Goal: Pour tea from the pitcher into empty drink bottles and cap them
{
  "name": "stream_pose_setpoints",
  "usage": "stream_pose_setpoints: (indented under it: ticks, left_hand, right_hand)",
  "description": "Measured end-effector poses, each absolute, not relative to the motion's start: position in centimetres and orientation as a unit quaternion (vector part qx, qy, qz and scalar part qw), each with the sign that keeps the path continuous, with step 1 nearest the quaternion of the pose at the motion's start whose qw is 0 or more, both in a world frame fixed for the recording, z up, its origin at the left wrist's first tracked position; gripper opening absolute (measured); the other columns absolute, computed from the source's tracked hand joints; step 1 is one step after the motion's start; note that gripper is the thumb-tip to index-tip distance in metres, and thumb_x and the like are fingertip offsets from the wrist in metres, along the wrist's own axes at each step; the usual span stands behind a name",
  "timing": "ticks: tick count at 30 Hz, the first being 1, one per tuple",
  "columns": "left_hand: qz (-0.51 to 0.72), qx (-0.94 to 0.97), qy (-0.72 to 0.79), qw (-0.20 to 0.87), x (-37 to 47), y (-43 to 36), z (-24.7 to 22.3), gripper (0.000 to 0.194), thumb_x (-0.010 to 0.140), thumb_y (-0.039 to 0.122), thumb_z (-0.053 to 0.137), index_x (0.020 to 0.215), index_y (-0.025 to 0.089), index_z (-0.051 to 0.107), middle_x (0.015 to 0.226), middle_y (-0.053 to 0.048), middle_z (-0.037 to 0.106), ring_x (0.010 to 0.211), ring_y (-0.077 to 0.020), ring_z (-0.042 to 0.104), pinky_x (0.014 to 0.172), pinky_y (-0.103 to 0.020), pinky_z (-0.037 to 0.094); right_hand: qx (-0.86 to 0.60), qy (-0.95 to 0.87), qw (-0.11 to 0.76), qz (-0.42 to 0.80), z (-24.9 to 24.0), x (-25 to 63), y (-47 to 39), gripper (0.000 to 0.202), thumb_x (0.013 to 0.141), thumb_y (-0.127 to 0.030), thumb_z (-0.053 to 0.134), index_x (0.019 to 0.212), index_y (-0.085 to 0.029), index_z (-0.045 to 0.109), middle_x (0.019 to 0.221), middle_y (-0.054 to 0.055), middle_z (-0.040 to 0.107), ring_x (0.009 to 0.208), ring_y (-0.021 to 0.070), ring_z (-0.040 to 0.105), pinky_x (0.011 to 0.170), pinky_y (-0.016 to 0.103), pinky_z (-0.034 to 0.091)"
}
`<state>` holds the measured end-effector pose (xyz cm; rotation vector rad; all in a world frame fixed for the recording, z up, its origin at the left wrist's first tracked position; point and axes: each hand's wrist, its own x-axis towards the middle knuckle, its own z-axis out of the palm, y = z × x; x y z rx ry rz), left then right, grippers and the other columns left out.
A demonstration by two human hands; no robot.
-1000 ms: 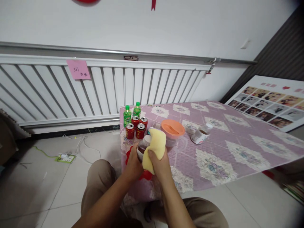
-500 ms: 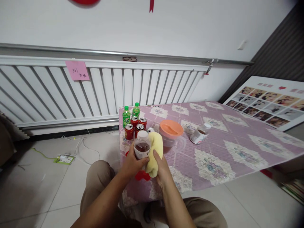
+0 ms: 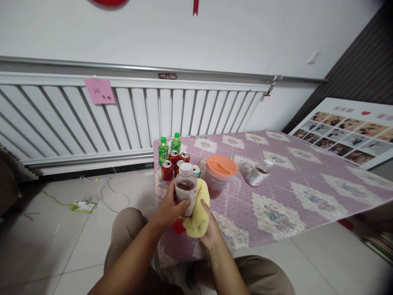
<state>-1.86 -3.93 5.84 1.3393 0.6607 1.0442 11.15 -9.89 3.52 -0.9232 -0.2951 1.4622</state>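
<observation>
Head view, hands: the left hand [image 3: 170,208] grips a clear bottle [image 3: 186,189] around its lower body, fingers curled on the label, thumb across the front.
Head view, right hand: the right hand [image 3: 209,229] holds a yellow cloth [image 3: 198,213] from below, fingers closed into the fabric; the cloth presses against the right side and base of the bottle.
Bottle: upright, white cap on, dark liquid filling part of it; held in the air above the near left edge of the table [image 3: 307,184], in front of the cans.
Table: covered with a purple quilted cloth with floral squares.
Cans: red cans [image 3: 167,170] stand in a cluster at the far left corner of the table, just behind the held bottle; a teal can top [image 3: 196,169] shows beside them.
Green bottles: two small green bottles [image 3: 163,150] stand upright behind the cans, at the table's far edge.
Container: a clear tub with an orange lid [image 3: 221,167] stands near the middle of the table, just right of the held bottle.
Second bottle: a small clear bottle [image 3: 258,173] lies on its side to the right of the tub, apart from it.
Background: a white radiator [image 3: 76,119] with a pink note [image 3: 99,90] runs along the wall; a photo board [image 3: 346,133] leans at far right.
Foreground: the person's knees in tan trousers [image 3: 129,233] show below the hands.
</observation>
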Motion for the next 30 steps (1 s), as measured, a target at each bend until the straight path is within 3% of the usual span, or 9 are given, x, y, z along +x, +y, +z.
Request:
stream_pose_setpoints:
  ticks: [4, 10, 14, 17, 20, 24, 27, 30]
  left_hand:
    - [0.397, 0.600, 0.220, 0.659, -3.3, -3.1, 6.5, 0.073, 0.075, 0.042, 0.079, 0.137, 0.022, 0.045, 0.137, -0.012, 0.058, 0.127, -0.0335, 0.055, 0.106, -0.046, 0.046]
    - [0.370, 0.592, 0.208, 0.685, -3.7, -2.7, 5.8, 0.082, 0.063, 0.049, 0.086, 0.132, 0.019, 0.053, 0.129, -0.014, 0.063, 0.121, -0.0360, 0.059, 0.102, -0.048, 0.047]
    - [0.424, 0.580, 0.276, 0.639, -3.0, -3.0, 4.7, 0.075, 0.067, 0.038, 0.084, 0.131, 0.019, 0.049, 0.128, -0.013, 0.063, 0.118, -0.0316, 0.060, 0.104, -0.046, 0.046]
    - [0.442, 0.595, 0.346, 0.575, -2.3, -3.2, 4.1, 0.071, 0.068, 0.030, 0.082, 0.129, 0.019, 0.049, 0.126, -0.011, 0.064, 0.117, -0.0288, 0.060, 0.104, -0.043, 0.047]
    - [0.459, 0.600, 0.382, 0.532, -1.4, -3.7, 3.8, 0.073, 0.067, 0.029, 0.082, 0.131, 0.020, 0.048, 0.127, -0.011, 0.064, 0.114, -0.0270, 0.061, 0.102, -0.041, 0.048]
    - [0.498, 0.590, 0.389, 0.502, -0.3, -4.5, 3.7, 0.062, 0.076, 0.033, 0.075, 0.131, 0.022, 0.048, 0.127, -0.010, 0.064, 0.114, -0.0257, 0.061, 0.101, -0.040, 0.047]
    - [0.509, 0.596, 0.391, 0.483, 0.0, -4.9, 3.4, 0.061, 0.073, 0.030, 0.078, 0.127, 0.022, 0.051, 0.124, -0.010, 0.064, 0.112, -0.0254, 0.061, 0.099, -0.039, 0.047]
    - [0.493, 0.604, 0.407, 0.476, -0.1, -5.0, 3.2, 0.068, 0.064, 0.025, 0.083, 0.124, 0.021, 0.052, 0.119, -0.009, 0.066, 0.108, -0.0252, 0.062, 0.096, -0.037, 0.049]
  right_hand:
    - [-0.415, -0.160, 0.607, 0.659, 3.7, 11.9, -10.2, 0.046, 0.075, -0.061, 0.066, 0.095, -0.021, 0.071, 0.083, 0.009, 0.077, 0.076, 0.0281, 0.073, 0.065, 0.041, 0.058]
    - [-0.425, -0.168, 0.588, 0.668, 3.5, 11.8, -10.4, 0.045, 0.079, -0.055, 0.066, 0.108, -0.020, 0.068, 0.089, 0.010, 0.077, 0.073, 0.0267, 0.072, 0.059, 0.038, 0.056]
    - [-0.502, -0.182, 0.653, 0.538, 4.3, 12.0, -10.1, 0.053, 0.073, -0.046, 0.075, 0.118, -0.022, 0.062, 0.096, 0.007, 0.077, 0.076, 0.0248, 0.071, 0.062, 0.035, 0.056]
    - [-0.537, -0.215, 0.674, 0.460, 5.9, 11.9, -10.0, 0.059, 0.072, -0.048, 0.075, 0.122, -0.022, 0.059, 0.105, 0.006, 0.075, 0.084, 0.0248, 0.071, 0.067, 0.034, 0.057]
    - [-0.570, -0.300, 0.655, 0.395, 8.0, 11.1, -10.1, 0.062, 0.074, -0.048, 0.072, 0.126, -0.019, 0.056, 0.111, 0.008, 0.073, 0.093, 0.0255, 0.070, 0.076, 0.036, 0.057]
    - [-0.611, -0.398, 0.618, 0.293, 9.2, 9.7, -9.7, 0.073, 0.068, -0.033, 0.074, 0.136, -0.021, 0.049, 0.121, 0.009, 0.068, 0.104, 0.0248, 0.065, 0.088, 0.038, 0.053]
    - [-0.627, -0.373, 0.619, 0.290, 8.6, 9.8, -9.1, 0.069, 0.067, -0.034, 0.074, 0.131, -0.021, 0.053, 0.116, 0.009, 0.069, 0.100, 0.0248, 0.066, 0.084, 0.038, 0.054]
    - [-0.601, -0.302, 0.643, 0.367, 8.0, 10.8, -8.3, 0.060, 0.068, -0.043, 0.074, 0.121, -0.019, 0.058, 0.106, 0.008, 0.072, 0.092, 0.0250, 0.068, 0.077, 0.037, 0.056]
